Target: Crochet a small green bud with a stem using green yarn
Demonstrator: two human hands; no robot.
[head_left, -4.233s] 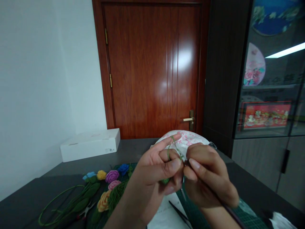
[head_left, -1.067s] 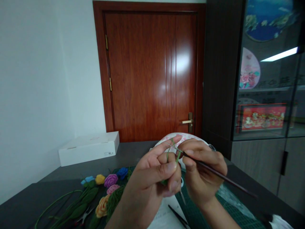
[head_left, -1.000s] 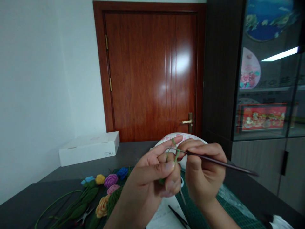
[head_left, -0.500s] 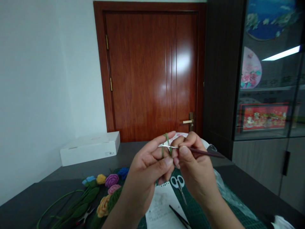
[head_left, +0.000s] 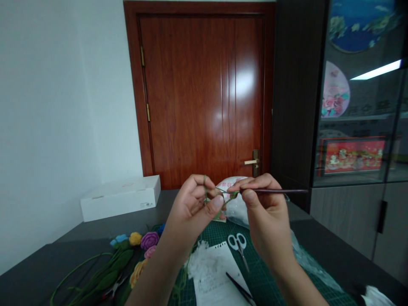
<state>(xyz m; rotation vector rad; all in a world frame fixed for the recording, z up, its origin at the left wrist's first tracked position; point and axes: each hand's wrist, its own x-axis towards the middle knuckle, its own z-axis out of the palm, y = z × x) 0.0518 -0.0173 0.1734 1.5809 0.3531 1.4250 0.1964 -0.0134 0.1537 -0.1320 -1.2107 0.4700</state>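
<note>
Above the table, my right hand [head_left: 266, 208] is closed around a crochet hook [head_left: 280, 191] with a dark handle, its metal end pointing left. Green yarn [head_left: 228, 199] stretches from the hook's end across to my left hand [head_left: 199, 202]. A strand loops round the left forefinger, and the left thumb and fingers pinch the yarn. Whether a worked piece sits in that pinch is hard to make out.
A green cutting mat [head_left: 264, 272] carries scissors [head_left: 239, 246], a notepad [head_left: 213, 272], black tweezers [head_left: 239, 289] and white fluff [head_left: 199, 261]. Crocheted flowers [head_left: 149, 240] lie at left, near pliers [head_left: 113, 289]. Behind stand a white box [head_left: 121, 197] and a plastic bag [head_left: 236, 210].
My hands have moved apart, the left one leftward and the right one rightward with the hook. The yarn now spans the gap between them. More of the mat and the fluff shows.
</note>
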